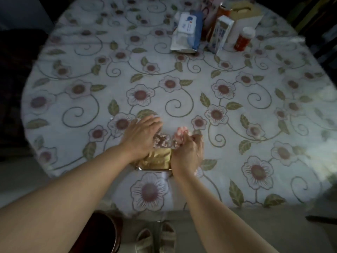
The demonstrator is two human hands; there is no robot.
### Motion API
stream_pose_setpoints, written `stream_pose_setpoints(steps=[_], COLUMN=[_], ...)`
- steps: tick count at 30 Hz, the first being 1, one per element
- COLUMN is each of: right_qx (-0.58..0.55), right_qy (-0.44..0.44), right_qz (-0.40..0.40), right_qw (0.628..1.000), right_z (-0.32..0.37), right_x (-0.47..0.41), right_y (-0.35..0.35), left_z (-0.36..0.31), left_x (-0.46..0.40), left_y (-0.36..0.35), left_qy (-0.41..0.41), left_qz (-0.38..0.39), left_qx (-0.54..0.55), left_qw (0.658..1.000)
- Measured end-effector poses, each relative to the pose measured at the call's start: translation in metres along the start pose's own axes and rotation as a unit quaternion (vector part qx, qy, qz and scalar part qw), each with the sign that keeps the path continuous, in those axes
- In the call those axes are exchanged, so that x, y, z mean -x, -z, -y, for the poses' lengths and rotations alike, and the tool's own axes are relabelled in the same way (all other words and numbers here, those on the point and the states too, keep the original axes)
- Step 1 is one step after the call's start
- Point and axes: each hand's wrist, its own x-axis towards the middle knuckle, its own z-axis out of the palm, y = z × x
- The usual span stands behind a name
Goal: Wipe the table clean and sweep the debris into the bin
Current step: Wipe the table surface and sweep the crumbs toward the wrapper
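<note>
A round table wears a flowered cloth. Near its front edge lies a gold foil sheet with a small heap of pink and brown debris at its far end. My left hand lies flat, fingers together, cupped against the left side of the heap. My right hand is shut on a crumpled pink cloth at the right side of the heap. Below the table edge at the lower left is a dark round bin, partly hidden by my left forearm.
At the far right of the table stand a wet-wipes pack, a white and blue carton, a paper bag and a red bottle with a white cap. My feet in sandals are on the floor under the table edge.
</note>
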Motion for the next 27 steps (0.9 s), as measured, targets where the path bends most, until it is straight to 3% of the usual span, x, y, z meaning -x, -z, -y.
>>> stream_pose_setpoints(steps=[8,12,20,23,27], right_qx=[-0.063,-0.063,0.053,0.078,0.028], right_qy=[0.043,0.077,0.036,0.108,0.235], right_qz=[0.085,0.032,-0.01,0.009,0.106], right_qw=[0.993,0.995,0.998,0.991,0.966], right_z=[0.058,0.069,0.05,0.046,0.056], right_x=[0.015,0.008,-0.061,-0.054,-0.034], right_y=[-0.02,-0.007,-0.006,-0.021,-0.027], left_z=[0.063,0.085,0.121,0.121,0.119], left_x=[0.05,0.064,0.067,0.069,0.067], left_y=[0.005,0.004,-0.007,-0.013,-0.008], left_qy=[0.128,0.209,0.324,0.328,0.332], left_qz=[-0.044,-0.047,-0.017,-0.025,-0.019], left_qx=[0.037,0.061,0.105,0.108,0.118], left_qw=[0.99,0.975,0.94,0.938,0.936])
